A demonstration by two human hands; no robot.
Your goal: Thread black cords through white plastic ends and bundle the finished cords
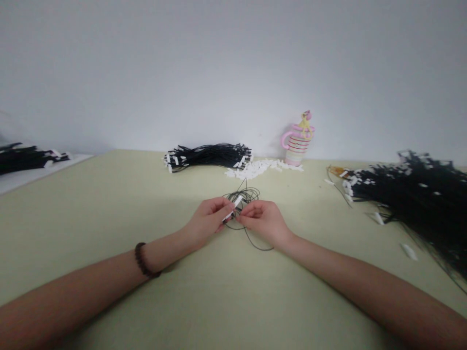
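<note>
At the middle of the table my left hand (209, 217) pinches a small white strip (238, 200) between thumb and fingers, with a bit of black at its lower end. Close to it on the right, the thumb and fingertips of my right hand (264, 221) are pressed together on a thin black cable (245, 214). Loops of the black cable (251, 193) lie just beyond both hands, and one strand curves out below my right hand. How the strip and cable meet is partly hidden by the fingers.
Against the wall lie a bundle of black cables (211, 156) with white ends and a heap of white pieces (251, 169). A striped pink mug (297, 146) stands beside the heap. At right spreads a large cable pile (419, 194); another bundle (25, 158) is far left.
</note>
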